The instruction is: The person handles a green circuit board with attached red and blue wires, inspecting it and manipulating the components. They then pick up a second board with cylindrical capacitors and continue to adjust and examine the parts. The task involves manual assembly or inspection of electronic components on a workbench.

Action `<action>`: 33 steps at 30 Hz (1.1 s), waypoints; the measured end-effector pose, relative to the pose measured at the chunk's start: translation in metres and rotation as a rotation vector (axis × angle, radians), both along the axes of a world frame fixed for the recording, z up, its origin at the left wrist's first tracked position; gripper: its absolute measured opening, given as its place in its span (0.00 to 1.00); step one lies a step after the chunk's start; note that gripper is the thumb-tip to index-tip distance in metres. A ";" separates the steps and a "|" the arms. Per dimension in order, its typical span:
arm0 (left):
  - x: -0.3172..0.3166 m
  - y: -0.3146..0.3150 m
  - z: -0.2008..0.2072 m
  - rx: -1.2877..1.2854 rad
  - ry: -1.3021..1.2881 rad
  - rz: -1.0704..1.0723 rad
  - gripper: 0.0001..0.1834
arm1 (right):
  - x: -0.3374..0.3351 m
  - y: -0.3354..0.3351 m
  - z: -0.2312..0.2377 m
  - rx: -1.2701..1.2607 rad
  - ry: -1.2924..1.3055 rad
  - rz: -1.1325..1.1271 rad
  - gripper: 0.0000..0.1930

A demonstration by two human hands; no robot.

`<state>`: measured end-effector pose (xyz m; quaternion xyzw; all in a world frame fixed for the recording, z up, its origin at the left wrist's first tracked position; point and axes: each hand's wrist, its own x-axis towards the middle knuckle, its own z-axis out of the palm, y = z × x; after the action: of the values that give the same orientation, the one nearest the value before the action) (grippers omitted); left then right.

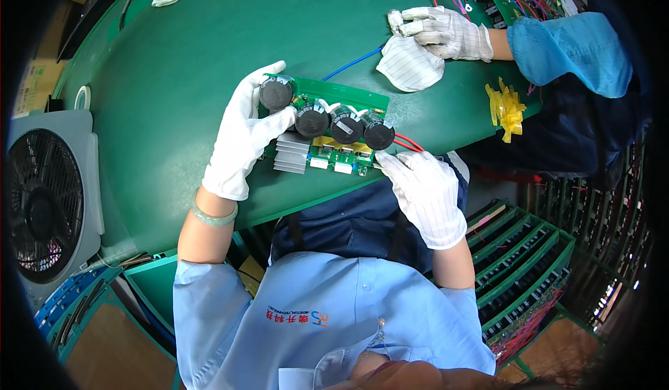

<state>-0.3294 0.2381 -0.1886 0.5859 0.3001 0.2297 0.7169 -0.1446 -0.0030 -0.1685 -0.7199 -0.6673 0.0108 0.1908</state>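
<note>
A green circuit board with several large black capacitors is held tilted above the near edge of the green table. A finned grey heatsink sits on its lower left part. My left hand, in a white glove, is closed around the board's left end, with fingers beside the leftmost capacitor. At the lower right corner, the fingertips of my gloved right hand pinch the board's edge. Red wires stick out just above those fingers. A blue wire runs from behind the board toward a co-worker's gloves.
Across the green table, a co-worker's gloved hands rest at the right. Yellow strips hang at the table edge. Another wired board lies far right. A fan stands left; green racks are at lower right.
</note>
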 end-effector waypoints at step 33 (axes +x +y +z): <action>-0.002 0.001 -0.007 0.027 -0.049 -0.020 0.40 | -0.020 0.031 -0.006 -0.040 0.910 0.128 0.08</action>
<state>-0.3314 0.2395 -0.1957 0.5927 0.2736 0.2409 0.7183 -0.1650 0.0283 -0.1745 -0.6026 -0.5585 0.3504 0.4496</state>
